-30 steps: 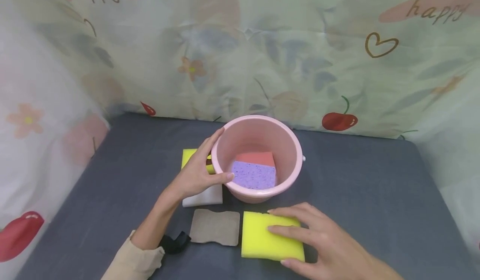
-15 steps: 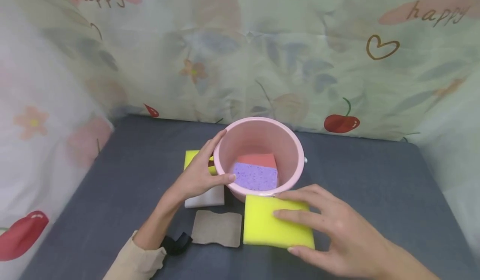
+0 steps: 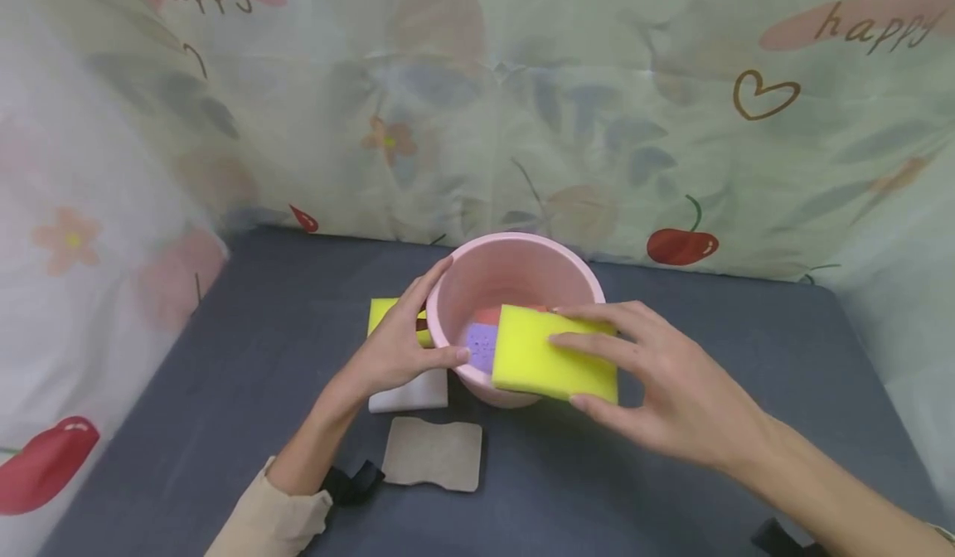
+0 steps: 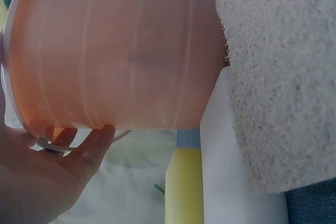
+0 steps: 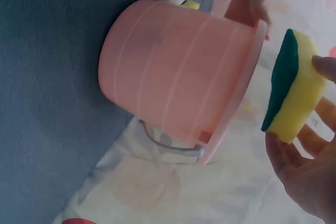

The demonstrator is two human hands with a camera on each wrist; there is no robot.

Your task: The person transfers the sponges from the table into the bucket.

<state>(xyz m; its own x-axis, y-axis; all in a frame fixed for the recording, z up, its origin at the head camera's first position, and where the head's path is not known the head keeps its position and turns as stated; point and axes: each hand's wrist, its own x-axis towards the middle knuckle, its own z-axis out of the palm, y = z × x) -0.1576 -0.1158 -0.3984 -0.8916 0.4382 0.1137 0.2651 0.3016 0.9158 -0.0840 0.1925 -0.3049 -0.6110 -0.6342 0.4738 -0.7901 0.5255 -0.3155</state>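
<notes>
My left hand (image 3: 395,346) holds the rim of a pink bucket (image 3: 515,263), thumb over the edge and fingers along the outer wall. In my right hand (image 3: 664,379) a yellow sponge (image 3: 533,354) is pinched between thumb and fingers. The right wrist view shows a dark green scouring layer (image 5: 283,80) on that sponge. It is apart from the bucket rim there, just above the opening. Inside the bucket lie a purple speckled sponge (image 3: 480,346) and a red one (image 3: 488,316), both partly hidden behind the yellow sponge.
A greyish-beige sponge (image 3: 434,454) with wavy edges lies on the dark table (image 3: 186,424) in front. Left of the bucket, partly under my left hand, are a white block (image 3: 410,394) and a yellow piece (image 3: 382,312). A printed curtain (image 3: 321,126) encloses the table.
My right hand has lifted the yellow sponge off the table and carried it forward to the bucket's opening. My left hand has stayed on the rim.
</notes>
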